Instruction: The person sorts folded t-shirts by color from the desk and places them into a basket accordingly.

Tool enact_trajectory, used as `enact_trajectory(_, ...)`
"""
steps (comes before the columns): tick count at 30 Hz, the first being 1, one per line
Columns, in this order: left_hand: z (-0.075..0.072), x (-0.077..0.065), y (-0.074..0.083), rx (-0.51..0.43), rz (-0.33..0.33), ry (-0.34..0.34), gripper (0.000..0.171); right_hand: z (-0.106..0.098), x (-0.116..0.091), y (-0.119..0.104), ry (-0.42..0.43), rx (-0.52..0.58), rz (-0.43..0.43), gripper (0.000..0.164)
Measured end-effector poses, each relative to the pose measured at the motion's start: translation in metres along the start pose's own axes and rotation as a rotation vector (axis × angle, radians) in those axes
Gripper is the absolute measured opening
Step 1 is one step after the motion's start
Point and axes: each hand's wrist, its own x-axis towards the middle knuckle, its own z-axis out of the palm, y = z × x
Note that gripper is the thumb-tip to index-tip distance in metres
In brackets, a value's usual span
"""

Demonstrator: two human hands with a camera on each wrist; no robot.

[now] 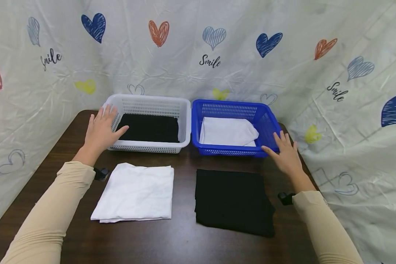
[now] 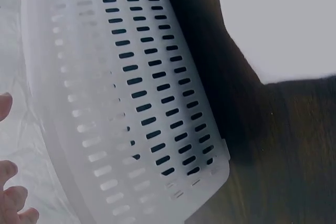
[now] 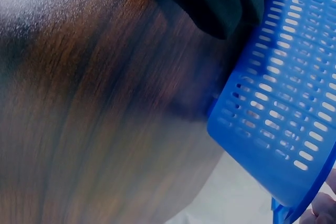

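Observation:
My left hand (image 1: 100, 132) is at the left end of a white plastic basket (image 1: 184, 128), fingers spread over its rim. A folded black cloth (image 1: 148, 128) lies inside that basket. At the right front corner of a blue plastic basket (image 1: 229, 151), my right hand (image 1: 286, 156) has its fingers extended by the rim; whether they touch it, I cannot tell. Within the blue basket is a folded white cloth (image 1: 227, 131). In the left wrist view, fingertips (image 2: 16, 198) show beside the white basket's wall (image 2: 147, 98). The right wrist view has fingertips (image 3: 321, 208) by the blue basket's corner.
A folded white cloth (image 1: 136, 194) lies on the dark wooden table (image 1: 181, 238) in front of the white basket. Before the blue one is a folded black cloth (image 1: 232, 201). A white curtain (image 1: 184, 55) printed with hearts hangs behind and along the sides.

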Motion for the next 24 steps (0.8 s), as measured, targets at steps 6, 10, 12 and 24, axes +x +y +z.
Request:
enact_trajectory(6, 0.002, 0.001, 0.004, 0.000, 0.002, 0.003, 0.085, 0.002, -0.001, -0.003, -0.006, -0.003, -0.009, 0.092)
enact_trajectory(10, 0.006, 0.001, 0.005, -0.006, 0.010, 0.011, 0.085, 0.003, -0.002, -0.003, -0.010, -0.003, -0.016, 0.092)
enact_trajectory(12, 0.008, 0.000, 0.007, -0.009, 0.017, 0.011, 0.086, 0.004, -0.002, -0.004, -0.006, -0.004, -0.019, 0.092)
enact_trajectory(24, 0.021, 0.001, 0.023, 0.011, 0.026, -0.005, 0.085, 0.009, -0.003, -0.010, 0.005, -0.007, -0.033, 0.092)
